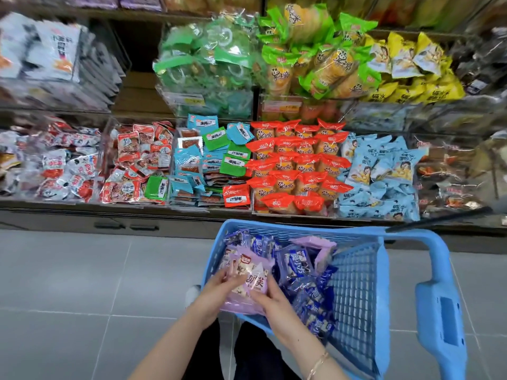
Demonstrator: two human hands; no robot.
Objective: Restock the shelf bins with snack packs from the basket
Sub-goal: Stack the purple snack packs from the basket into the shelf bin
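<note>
A small bunch of lilac plastic snack packs (pixel 251 272) with white and brown print sits at the near left corner of the blue plastic mesh basket (pixel 354 283), just above its rim. How many packs make up the bunch is hard to tell, since fingers cover their lower edges. The left hand (pixel 216 293) grips the bunch from the left and the right hand (pixel 274 303) pinches it from the right, fingers curled onto the wrappers. Beneath and beside them the basket holds dark blue foil packs (pixel 295 263) and another lilac pack (pixel 321 248). Beyond, clear shelf bins hold orange-red wrapped cakes (pixel 296 165) and pale blue bags (pixel 381 171); the outer bins are blurred.
</note>
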